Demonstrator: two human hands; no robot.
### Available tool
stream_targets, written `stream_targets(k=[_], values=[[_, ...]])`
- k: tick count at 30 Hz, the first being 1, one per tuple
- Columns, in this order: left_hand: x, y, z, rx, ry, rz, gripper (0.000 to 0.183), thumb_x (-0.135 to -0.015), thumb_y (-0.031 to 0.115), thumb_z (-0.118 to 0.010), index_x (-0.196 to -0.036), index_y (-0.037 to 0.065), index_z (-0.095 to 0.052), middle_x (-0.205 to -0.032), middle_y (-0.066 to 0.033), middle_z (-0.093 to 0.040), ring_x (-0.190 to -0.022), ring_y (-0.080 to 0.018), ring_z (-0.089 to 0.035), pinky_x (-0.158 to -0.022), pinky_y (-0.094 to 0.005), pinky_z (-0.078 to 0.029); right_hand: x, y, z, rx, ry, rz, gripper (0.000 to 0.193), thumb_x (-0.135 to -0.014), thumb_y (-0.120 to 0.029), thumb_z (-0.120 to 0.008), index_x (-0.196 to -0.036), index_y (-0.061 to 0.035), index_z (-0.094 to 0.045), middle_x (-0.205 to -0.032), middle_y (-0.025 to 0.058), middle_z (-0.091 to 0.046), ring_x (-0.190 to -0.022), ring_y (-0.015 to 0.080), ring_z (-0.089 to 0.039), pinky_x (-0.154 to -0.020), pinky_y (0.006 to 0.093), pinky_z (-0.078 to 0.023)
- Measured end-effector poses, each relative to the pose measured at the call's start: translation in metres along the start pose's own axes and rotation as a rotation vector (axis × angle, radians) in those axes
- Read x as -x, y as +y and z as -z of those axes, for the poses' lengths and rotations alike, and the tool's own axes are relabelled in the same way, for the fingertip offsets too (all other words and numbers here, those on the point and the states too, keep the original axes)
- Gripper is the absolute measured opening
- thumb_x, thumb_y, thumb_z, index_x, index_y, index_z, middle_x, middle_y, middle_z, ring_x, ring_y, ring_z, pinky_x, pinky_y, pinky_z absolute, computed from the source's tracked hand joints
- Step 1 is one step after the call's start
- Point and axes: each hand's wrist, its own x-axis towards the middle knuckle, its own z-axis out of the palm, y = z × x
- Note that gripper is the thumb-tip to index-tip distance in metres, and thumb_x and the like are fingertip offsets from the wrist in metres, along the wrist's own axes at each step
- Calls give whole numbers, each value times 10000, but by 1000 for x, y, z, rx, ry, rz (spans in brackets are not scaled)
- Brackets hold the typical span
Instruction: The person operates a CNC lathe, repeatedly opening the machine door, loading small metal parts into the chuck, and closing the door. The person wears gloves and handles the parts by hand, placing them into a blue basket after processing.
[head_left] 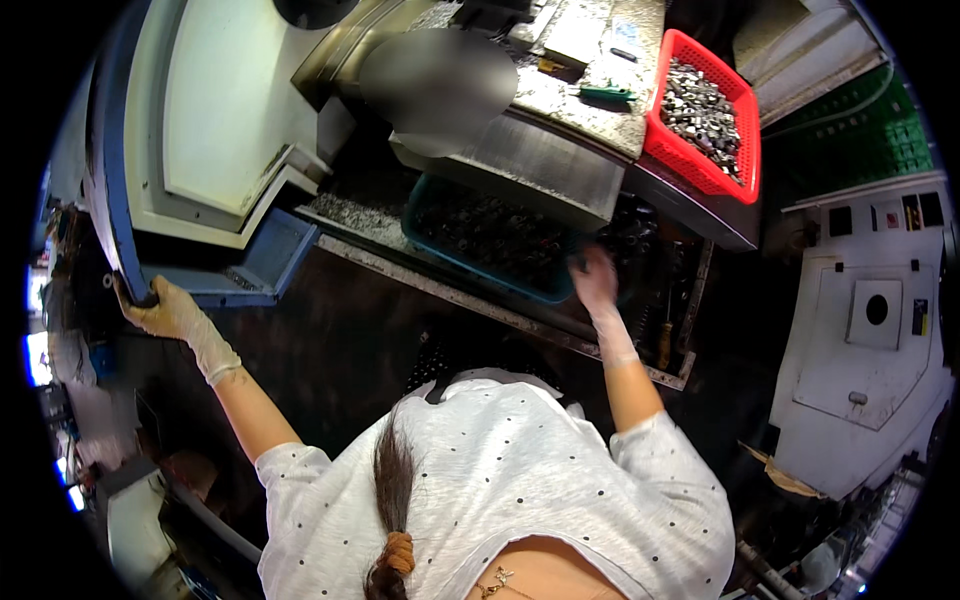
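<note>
My left hand [168, 312], in a pale thin glove, is closed round the lower corner of a blue-framed machine door [118, 190]. My right hand [596, 278], gloved the same way, is at the right end of a teal basket [470, 265]. Motion smears its fingers, so I cannot see whether they hold anything. Dark small pieces lie in the basket, which rests in the machine's tray below a metal ledge [530, 165].
A red basket [690, 172] full of small metal parts stands at the upper right. Next to it, a green-handled tool [606, 94] lies on a chip-covered worktop [635, 125]. A screwdriver-like tool [665, 340] stands by the tray's right end. A white machine cabinet [850, 350] is to the right.
</note>
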Motion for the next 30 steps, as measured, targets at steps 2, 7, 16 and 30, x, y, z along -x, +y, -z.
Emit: stream_targets(k=[2, 7, 16, 30], values=[[5, 2, -7, 68, -8, 24, 394, -570, 6, -471, -961, -8, -424, -940, -159, -449, -843, -262, -466, -726, -312, -375, -28, -29, -32, -141, -349, 70, 278, -651, -222, -520, -885, -74, -499, -882, 103, -501, -820, 242, -477, -680, 316, -381], [2, 12, -5, 74, -45, 55, 399, -586, -7, -453, -980, -12, -391, -972, -160, -436, -885, -265, -447, -771, -315, -348, -68, -66, -101, 36, -739, 179, 237, -606, -203, -549, -809, -86, -516, -824, 111, -519, -785, 256, -489, -660, 323, -388], [5, 7, 2, -17, -36, 100, 402, -597, -10, -432, -997, -10, -387, -998, -136, -432, -901, -246, -434, -780, -305, -329, -68, -51, -97, -893, -741, -453, 230, -683, -169, -502, -883, -55, -490, -627, 55, -493, -568, 121, -451, -525, 235, -380], [3, -3, -3, 163, -84, 57, 412, -625, -60, -400, -1033, -37, -350, -1055, -144, -392, -986, -243, -369, -847, -309, -260, -209, -365, 5, -1697, -89, 170, 168, -740, -186, -463, -826, -44, -494, -686, 31, -506, -545, 116, -458, -516, 222, -386]])
